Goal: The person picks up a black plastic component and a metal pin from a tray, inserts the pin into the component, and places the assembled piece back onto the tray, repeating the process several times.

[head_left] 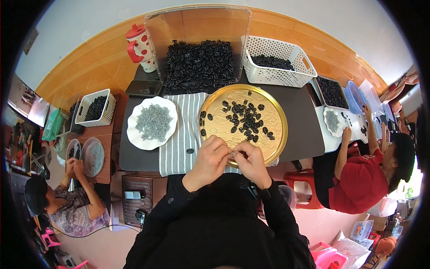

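A small piece, mostly hidden, is pinched between the meeting fingertips of the left hand and right hand, over the near edge of the gold tray. Black parts lie scattered on the tray. A white dish occupies the table's left end.

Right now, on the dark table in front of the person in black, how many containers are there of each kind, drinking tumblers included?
Clear bin: 1
White basket: 1
White scalloped plate: 1
Round gold tray: 1
Red-and-white tumbler: 1
Total: 5
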Tool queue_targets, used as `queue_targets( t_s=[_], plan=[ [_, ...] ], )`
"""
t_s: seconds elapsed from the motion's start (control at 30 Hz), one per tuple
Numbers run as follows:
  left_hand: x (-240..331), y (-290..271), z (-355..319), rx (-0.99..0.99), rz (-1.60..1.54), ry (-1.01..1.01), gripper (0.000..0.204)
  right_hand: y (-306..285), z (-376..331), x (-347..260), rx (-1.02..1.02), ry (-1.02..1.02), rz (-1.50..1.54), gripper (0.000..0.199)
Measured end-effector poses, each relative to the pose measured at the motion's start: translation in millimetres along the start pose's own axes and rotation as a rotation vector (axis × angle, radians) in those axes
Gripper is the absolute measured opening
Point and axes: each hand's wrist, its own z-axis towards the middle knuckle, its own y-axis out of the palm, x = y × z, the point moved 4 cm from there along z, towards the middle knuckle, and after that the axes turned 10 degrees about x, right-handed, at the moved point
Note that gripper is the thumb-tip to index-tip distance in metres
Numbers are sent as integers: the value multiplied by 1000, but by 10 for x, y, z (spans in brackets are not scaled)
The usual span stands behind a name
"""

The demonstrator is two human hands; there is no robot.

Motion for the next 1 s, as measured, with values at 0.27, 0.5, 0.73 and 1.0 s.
queue_targets(
  t_s=[0.27, 0.5, 0.73, 1.0],
  plan=[
    [109, 32, 37, -89, 173, 240, 22, -3, -7, 143, -75, 185, 59, 9],
    [107, 22, 63, -61, 30, 66, 26, -22, -4, 183, -45, 365, 200, 9],
    [26, 17, 29, -53, 35, 118, 19, -7, 9, 162, -104, 234, 155, 8],
    [-14, 31, 12, -109, -35, 18, 10, 8, -37, 75, -113, 222, 177, 7]
  ],
)
